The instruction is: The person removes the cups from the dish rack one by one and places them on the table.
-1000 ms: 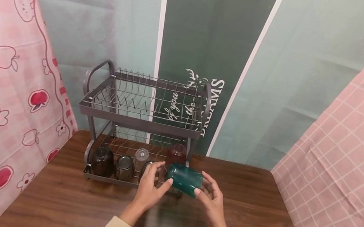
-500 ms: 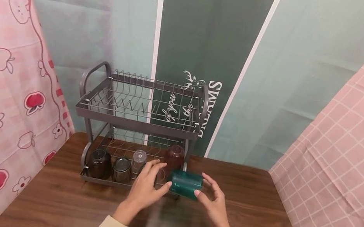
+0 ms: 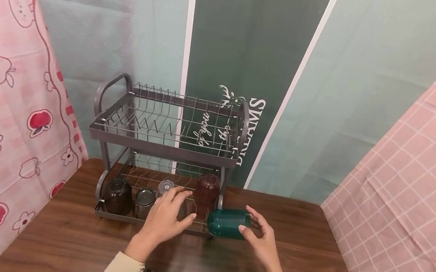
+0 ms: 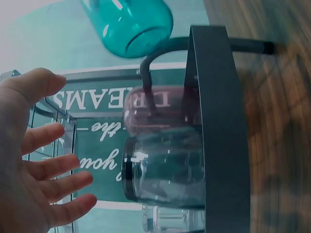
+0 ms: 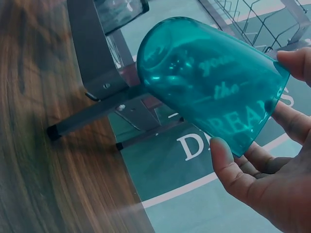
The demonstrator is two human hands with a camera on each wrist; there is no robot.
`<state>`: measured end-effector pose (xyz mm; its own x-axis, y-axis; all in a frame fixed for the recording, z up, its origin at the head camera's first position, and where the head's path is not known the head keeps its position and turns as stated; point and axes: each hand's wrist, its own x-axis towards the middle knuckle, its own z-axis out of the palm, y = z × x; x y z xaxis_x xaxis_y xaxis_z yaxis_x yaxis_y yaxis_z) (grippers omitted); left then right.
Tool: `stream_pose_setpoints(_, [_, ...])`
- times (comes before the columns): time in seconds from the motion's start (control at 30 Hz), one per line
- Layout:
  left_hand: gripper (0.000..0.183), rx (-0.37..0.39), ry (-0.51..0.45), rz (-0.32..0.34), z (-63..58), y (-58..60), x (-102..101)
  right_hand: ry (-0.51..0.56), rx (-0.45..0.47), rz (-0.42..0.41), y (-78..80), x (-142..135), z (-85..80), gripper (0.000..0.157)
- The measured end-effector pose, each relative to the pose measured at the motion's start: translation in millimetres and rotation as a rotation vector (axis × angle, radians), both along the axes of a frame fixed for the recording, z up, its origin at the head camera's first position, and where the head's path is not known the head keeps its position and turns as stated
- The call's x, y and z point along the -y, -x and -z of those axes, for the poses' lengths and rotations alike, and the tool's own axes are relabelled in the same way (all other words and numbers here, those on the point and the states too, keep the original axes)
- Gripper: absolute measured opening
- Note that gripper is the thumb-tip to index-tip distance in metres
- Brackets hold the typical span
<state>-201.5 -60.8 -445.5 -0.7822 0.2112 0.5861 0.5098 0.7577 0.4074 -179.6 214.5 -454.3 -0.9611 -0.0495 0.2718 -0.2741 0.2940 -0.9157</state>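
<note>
My right hand (image 3: 265, 244) pinches a teal drinking glass (image 3: 228, 223) by its rim end, thumb on one side and fingers on the other. The glass lies sideways in the air, its rounded base pointing left; the right wrist view shows it see-through (image 5: 204, 82). My left hand (image 3: 163, 222) is apart from it, fingers spread and holding nothing, in front of the dish rack's lower shelf. Beside that hand, in the left wrist view, stand an upturned smoky glass (image 4: 165, 167) and a reddish-purple glass (image 4: 160, 109). The smoky one is mostly hidden in the head view.
The two-tier dish rack (image 3: 162, 150) stands on a wooden table (image 3: 301, 261). Its lower shelf also carries an upturned dark brown glass (image 3: 117, 198), a grey glass (image 3: 143, 205) and a clear glass (image 3: 166, 186). Pink cloths (image 3: 418, 152) hang at both sides.
My left hand has drawn away from the teal glass toward the left. The right hand has carried the glass slightly right, and it lies more level than before.
</note>
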Motion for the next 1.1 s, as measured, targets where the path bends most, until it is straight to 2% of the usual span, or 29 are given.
stream_pose_setpoints(0.2, [0.053,0.054,0.044,-0.011,0.0,2.0,7,-0.044,0.012,-0.010,-8.7,4,-21.4,0.047])
stream_pose_setpoints(0.27, [0.053,0.066,0.056,-0.013,0.1,2.7,9,-0.050,0.023,-0.010,-8.5,4,-23.8,0.046])
stream_pose_setpoints(0.4, [0.054,0.077,0.098,-0.042,-0.2,4.7,11,-0.058,0.024,-0.018,-1.3,-2,-17.0,0.046])
stream_pose_setpoints(0.57, [0.056,0.103,0.156,-0.089,-0.7,8.0,12,-0.128,0.011,0.001,15.1,-12,-1.2,0.045])
stream_pose_setpoints(0.87, [0.063,0.138,0.247,-0.136,3.3,12.9,9,-0.339,-0.031,0.075,32.0,-10,0.2,0.049])
stream_pose_setpoints(1.1, [0.064,0.174,0.261,-0.137,6.5,14.5,5,-0.438,-0.049,0.075,43.4,-7,4.1,0.050])
